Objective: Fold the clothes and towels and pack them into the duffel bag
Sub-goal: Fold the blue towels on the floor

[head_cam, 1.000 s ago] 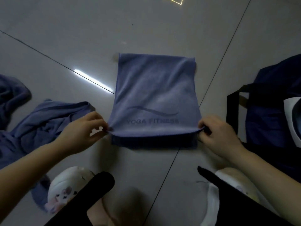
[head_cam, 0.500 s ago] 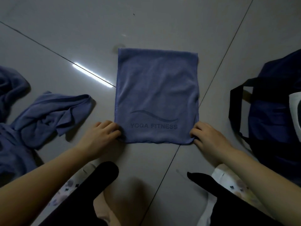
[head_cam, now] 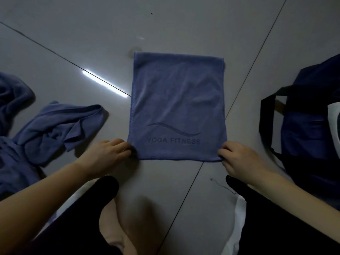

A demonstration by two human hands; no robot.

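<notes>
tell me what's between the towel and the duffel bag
Only bare floor, crossed by a tile seam, separates the towel from the duffel bag in the head view.

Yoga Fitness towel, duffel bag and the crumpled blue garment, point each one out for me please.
Yoga Fitness towel [head_cam: 176, 100]: head view, plain middle of the cloth above the logo.
Duffel bag [head_cam: 305, 137]: head view, navy side panel.
Crumpled blue garment [head_cam: 60, 126]: head view, bunched folds.

towel [head_cam: 176, 107] | you've got "YOGA FITNESS" printed near its close edge, under a wavy swoosh logo | that's the only readable text you get
</notes>
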